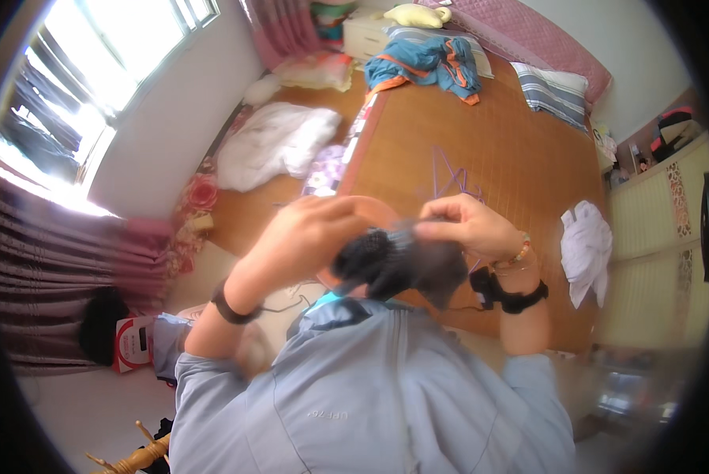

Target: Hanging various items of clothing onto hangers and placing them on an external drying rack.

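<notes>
A dark, black-and-grey piece of cloth (411, 260) hangs between my hands in front of my chest, its lower part blurred. My left hand (316, 234) grips it at its left upper edge, with the fingertips blurred. With thumb and fingers pinched, my right hand (470, 228) holds the upper right edge. Behind the cloth shows the rim of an orange-pink basin (375, 206), mostly covered by hands and cloth. Purple wire clothes hangers (449, 178) lie on the bed mat just beyond my right hand.
The bed's brown mat (544, 172) stretches ahead, bearing a blue-and-orange garment (425, 62) and a striped pillow (550, 92). White cloth (280, 142) lies to the left, another white garment (585, 252) near the right edge. A wooden coat stand (135, 459) is at lower left.
</notes>
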